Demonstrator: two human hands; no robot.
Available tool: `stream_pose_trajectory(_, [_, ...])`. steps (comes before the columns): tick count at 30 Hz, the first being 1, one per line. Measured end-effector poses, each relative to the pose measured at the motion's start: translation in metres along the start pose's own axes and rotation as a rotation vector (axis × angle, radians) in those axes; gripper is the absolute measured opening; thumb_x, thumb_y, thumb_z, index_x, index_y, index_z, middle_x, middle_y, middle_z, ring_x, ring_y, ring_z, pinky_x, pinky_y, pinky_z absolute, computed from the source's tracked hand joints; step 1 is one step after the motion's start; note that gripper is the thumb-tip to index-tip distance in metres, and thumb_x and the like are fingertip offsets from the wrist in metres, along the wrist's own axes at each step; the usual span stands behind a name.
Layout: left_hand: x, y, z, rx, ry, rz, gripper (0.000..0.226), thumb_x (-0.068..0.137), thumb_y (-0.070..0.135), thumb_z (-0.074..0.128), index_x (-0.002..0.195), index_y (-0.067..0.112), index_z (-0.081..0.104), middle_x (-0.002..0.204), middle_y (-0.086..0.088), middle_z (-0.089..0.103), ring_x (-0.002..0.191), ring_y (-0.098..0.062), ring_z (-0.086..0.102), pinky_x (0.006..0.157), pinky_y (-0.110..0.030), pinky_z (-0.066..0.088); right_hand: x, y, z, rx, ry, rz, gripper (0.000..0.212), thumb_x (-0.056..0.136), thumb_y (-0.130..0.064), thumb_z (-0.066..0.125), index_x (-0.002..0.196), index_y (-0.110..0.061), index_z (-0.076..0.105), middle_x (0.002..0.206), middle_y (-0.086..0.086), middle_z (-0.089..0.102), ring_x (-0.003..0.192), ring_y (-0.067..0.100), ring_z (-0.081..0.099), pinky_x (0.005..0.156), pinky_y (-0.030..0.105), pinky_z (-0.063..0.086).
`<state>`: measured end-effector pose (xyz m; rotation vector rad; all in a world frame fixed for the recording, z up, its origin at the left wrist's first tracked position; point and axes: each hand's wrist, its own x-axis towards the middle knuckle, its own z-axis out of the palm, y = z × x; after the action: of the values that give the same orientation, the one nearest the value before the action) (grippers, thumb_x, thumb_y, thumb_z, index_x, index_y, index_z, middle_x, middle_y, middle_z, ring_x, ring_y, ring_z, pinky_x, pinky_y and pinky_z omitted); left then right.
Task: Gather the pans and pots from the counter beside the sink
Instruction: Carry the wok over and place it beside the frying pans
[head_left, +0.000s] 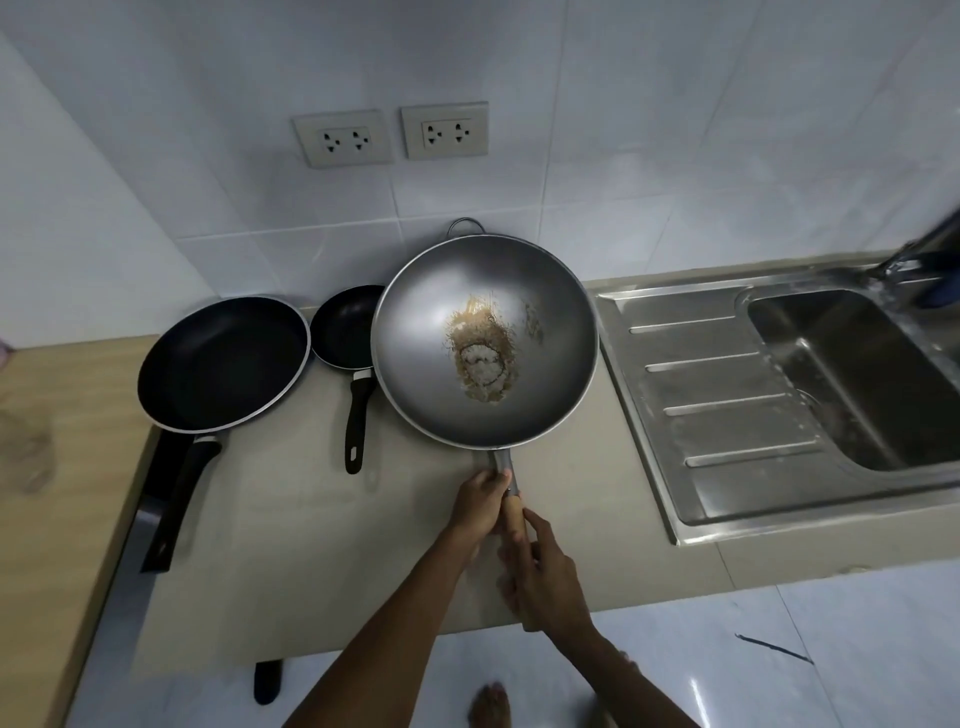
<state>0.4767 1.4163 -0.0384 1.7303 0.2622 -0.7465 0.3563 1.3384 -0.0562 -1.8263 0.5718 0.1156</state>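
Observation:
A large grey wok with brown food residue in its bowl sits in the middle of the beige counter. Both hands grip its wooden handle: my left hand near the metal neck, my right hand lower down. A small black frying pan lies just left of the wok, partly hidden under its rim, its handle pointing toward me. Further left rests a large black frying pan whose long handle reaches past the counter's front edge.
A steel sink with a ribbed drainboard lies right of the wok, and a tap stands at its far corner. Two wall sockets sit on the white tiles behind. A bare foot stands on the glossy floor below.

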Motion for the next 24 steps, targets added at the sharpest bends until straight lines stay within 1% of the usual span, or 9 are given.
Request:
stream_pose_trajectory(3, [-0.003, 0.001, 0.001, -0.022, 0.008, -0.003, 0.032, 0.103, 0.035, 0.054, 0.109, 0.007, 0.070, 0.113, -0.018, 0.075, 0.104, -0.034, 0.072, 0.095, -0.054, 0.058, -0.002, -0.002, 0.000, 0.031, -0.008, 0.004, 0.034, 0.105, -0.040, 0.043, 0.139, -0.036, 0.043, 0.095, -0.016, 0.071, 0.077, -0.001, 0.072, 0.053, 0.014, 0.055])
stream_pose_trajectory(6, [-0.004, 0.002, 0.001, -0.009, 0.012, -0.013, 0.034, 0.102, 0.036, 0.055, 0.112, 0.007, 0.069, 0.114, -0.018, 0.074, 0.107, -0.034, 0.071, 0.097, -0.056, 0.056, -0.005, -0.005, -0.002, 0.050, -0.018, -0.009, 0.033, 0.104, -0.039, 0.044, 0.137, -0.038, 0.042, 0.096, -0.020, 0.069, 0.076, -0.004, 0.072, 0.052, 0.013, 0.054])
stream_pose_trajectory(12, [-0.008, 0.003, 0.000, 0.020, 0.018, -0.015, 0.036, 0.103, 0.038, 0.054, 0.114, 0.008, 0.069, 0.114, -0.016, 0.074, 0.106, -0.032, 0.071, 0.098, -0.054, 0.056, -0.009, -0.009, 0.000, 0.049, -0.032, -0.041, 0.035, 0.104, -0.040, 0.041, 0.139, -0.036, 0.039, 0.096, -0.022, 0.066, 0.075, -0.008, 0.070, 0.053, 0.012, 0.054])
stream_pose_trajectory(13, [-0.009, 0.004, 0.000, 0.020, 0.017, -0.014, 0.036, 0.103, 0.038, 0.053, 0.114, 0.008, 0.069, 0.114, -0.016, 0.074, 0.106, -0.032, 0.071, 0.098, -0.054, 0.056, -0.009, -0.009, 0.001, 0.054, -0.035, -0.042, 0.036, 0.104, -0.040, 0.042, 0.139, -0.035, 0.039, 0.096, -0.021, 0.067, 0.075, -0.006, 0.071, 0.053, 0.013, 0.055])
stream_pose_trajectory(15, [-0.010, 0.004, -0.002, 0.026, 0.017, -0.015, 0.037, 0.103, 0.039, 0.053, 0.115, 0.008, 0.069, 0.115, -0.016, 0.074, 0.106, -0.032, 0.071, 0.098, -0.053, 0.056, -0.010, -0.010, 0.001, 0.063, -0.044, -0.037, 0.038, 0.104, -0.038, 0.044, 0.141, -0.033, 0.039, 0.096, -0.013, 0.069, 0.073, 0.004, 0.073, 0.053, 0.019, 0.059])
stream_pose_trajectory(17, [-0.011, 0.003, -0.003, 0.027, 0.023, -0.014, 0.037, 0.103, 0.039, 0.053, 0.115, 0.008, 0.069, 0.115, -0.016, 0.074, 0.106, -0.031, 0.071, 0.099, -0.052, 0.056, -0.012, -0.012, 0.002, 0.079, -0.042, -0.035, 0.037, 0.102, -0.042, 0.044, 0.139, -0.037, 0.039, 0.096, -0.008, 0.071, 0.068, 0.013, 0.074, 0.052, 0.024, 0.060])
stream_pose_trajectory(19, [-0.011, 0.003, -0.004, 0.025, 0.026, -0.014, 0.037, 0.102, 0.039, 0.054, 0.115, 0.008, 0.069, 0.113, -0.015, 0.075, 0.105, -0.031, 0.072, 0.098, -0.052, 0.057, -0.013, -0.013, 0.002, 0.099, -0.039, -0.042, 0.037, 0.099, -0.048, 0.043, 0.135, -0.041, 0.039, 0.095, -0.008, 0.071, 0.067, 0.013, 0.074, 0.051, 0.023, 0.060])
stream_pose_trajectory(21, [-0.012, 0.003, -0.004, 0.023, 0.020, -0.019, 0.038, 0.102, 0.040, 0.054, 0.116, 0.008, 0.069, 0.114, -0.015, 0.075, 0.106, -0.031, 0.072, 0.099, -0.053, 0.056, -0.013, -0.014, 0.003, 0.091, -0.039, -0.042, 0.040, 0.098, -0.048, 0.043, 0.137, -0.040, 0.039, 0.095, -0.010, 0.070, 0.068, 0.011, 0.074, 0.052, 0.022, 0.059])
stream_pose_trajectory(24, [-0.012, 0.004, -0.004, 0.035, 0.010, -0.029, 0.041, 0.103, 0.041, 0.053, 0.122, 0.008, 0.067, 0.120, -0.014, 0.073, 0.110, -0.031, 0.070, 0.100, -0.053, 0.056, -0.013, -0.012, 0.004, 0.097, -0.036, -0.039, 0.039, 0.098, -0.050, 0.042, 0.136, -0.041, 0.039, 0.095, -0.010, 0.071, 0.068, 0.014, 0.074, 0.052, 0.024, 0.061])
